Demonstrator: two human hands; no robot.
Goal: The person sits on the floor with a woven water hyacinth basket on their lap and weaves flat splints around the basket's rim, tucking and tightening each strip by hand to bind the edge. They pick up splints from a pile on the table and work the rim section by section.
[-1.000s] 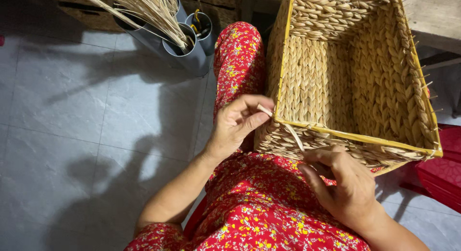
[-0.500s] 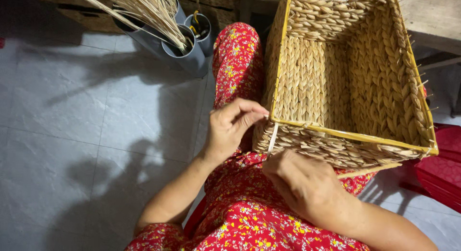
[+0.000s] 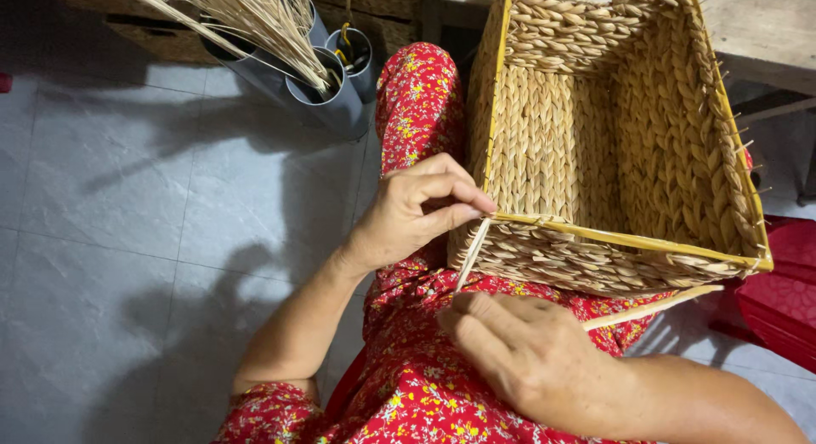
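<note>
Grey cylindrical containers [image 3: 327, 96] are stood on the grey tiled floor [image 3: 127, 240]. Dry straw stalks [image 3: 246, 15] are held in the containers. Just behind the containers, woven items [image 3: 153, 36] are seen. Well right of the containers, a red plastic object [image 3: 778, 299] is noted.

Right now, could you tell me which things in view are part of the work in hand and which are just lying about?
In use:
- woven basket, resting on the lap
- pale strip at its near corner, pinched by the left hand above and the right hand below

Lying about:
- grey tubes holding dry straw
- red stool
- wooden bench
</note>
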